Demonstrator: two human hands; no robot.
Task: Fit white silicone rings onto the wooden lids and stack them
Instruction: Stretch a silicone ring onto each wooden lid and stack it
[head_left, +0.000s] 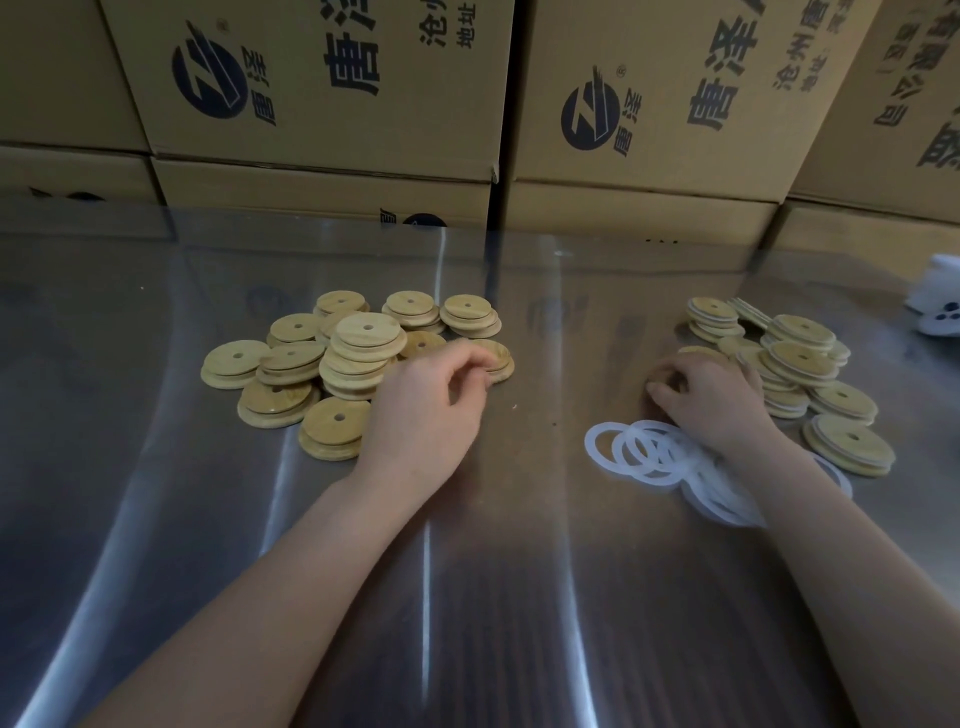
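Metal table (493, 597), shiny.

Heap of bare wooden lids (353, 358) at centre-left, some stacked.

Left hand (436, 400): fingers curled, tips at near edge of single lid (498, 358) on heap's right side. Blurred, so cannot tell if it grips.

Right hand (711, 400): fingers bent down onto table, palm covers what is under; cannot tell if it holds sth.

Its wrist lies over white silicone rings (649, 452), loose overlapping pile.

Ringed lids (800, 364) stacked just right of that hand.

Cardboard boxes (322, 78) w/ dark print stand behind table.

White object (940, 306) at far right edge, cut off.
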